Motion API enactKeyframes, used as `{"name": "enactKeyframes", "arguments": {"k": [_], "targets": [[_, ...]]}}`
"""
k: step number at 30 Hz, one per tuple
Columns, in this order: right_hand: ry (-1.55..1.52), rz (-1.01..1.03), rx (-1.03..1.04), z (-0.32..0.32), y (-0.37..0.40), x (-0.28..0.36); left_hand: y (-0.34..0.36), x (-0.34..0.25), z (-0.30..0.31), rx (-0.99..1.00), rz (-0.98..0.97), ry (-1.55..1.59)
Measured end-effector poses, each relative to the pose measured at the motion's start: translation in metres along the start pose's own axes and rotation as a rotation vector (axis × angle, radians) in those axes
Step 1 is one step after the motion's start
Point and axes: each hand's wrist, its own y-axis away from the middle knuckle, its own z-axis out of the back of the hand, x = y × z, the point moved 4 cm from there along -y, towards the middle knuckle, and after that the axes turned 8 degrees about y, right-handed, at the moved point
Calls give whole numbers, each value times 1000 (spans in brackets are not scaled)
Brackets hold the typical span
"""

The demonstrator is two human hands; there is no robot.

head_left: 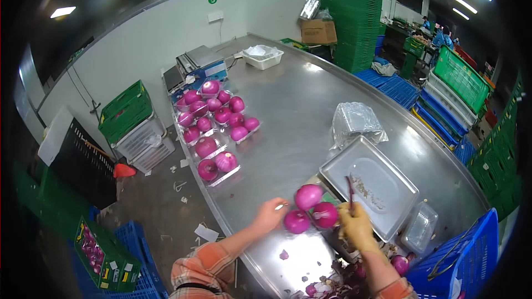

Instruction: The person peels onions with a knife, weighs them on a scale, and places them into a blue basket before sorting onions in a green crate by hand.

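Three peeled purple onions sit close together at the near part of the steel table, between my hands. My bare left hand is just left of them, its fingers drawn together around a small whitish thing I cannot make out. On the other side, my right hand, in a yellowish glove, is closed around a slim dark-red tool that points up past the fingers. Its kind cannot be made out. Onion skins and scraps lie below the right hand.
Packed onions in clear trays line the table's left edge, near a scale. A metal tray, wrapped clear trays and one clear tray are to the right. A blue basket stands at the near right edge.
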Motion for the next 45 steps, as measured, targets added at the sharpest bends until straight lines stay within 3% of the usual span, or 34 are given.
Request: {"name": "enactKeyframes", "arguments": {"k": [2,5,9,12,15,18,21,22,25,27,35,40,45], "targets": [[109,-11,33,-46,-2,-9,0,37,39,-70,3,-55],[15,-119,145,-104,-12,-35,2,70,83,-179,17,-99],[23,-144,161,-144,-24,-63,-6,135,111,-272,-136,-263],[40,-157,196,-144,-28,-70,16,112,114,-234,55,-185],[93,-165,294,-142,-26,-66,22,128,109,-103,311,50],[22,-175,344,-142,-25,-64,22,142,98,-83,214,85],[51,-84,333,-139,-21,-62,27,144,91,-271,207,0],[35,-72,312,-140,-20,-53,37,125,91,-268,160,-4],[-41,-92,305,-143,-24,-50,12,161,103,-275,-13,-81],[-35,-67,328,-146,-30,-23,31,101,115,-223,45,96],[-54,54,369,-245,-107,134,-54,24,270,-266,-174,269],[-89,85,362,-338,-177,195,-139,16,375,-414,-231,190],[-31,66,353,-399,-244,222,-199,15,434,-451,-223,207]]}}
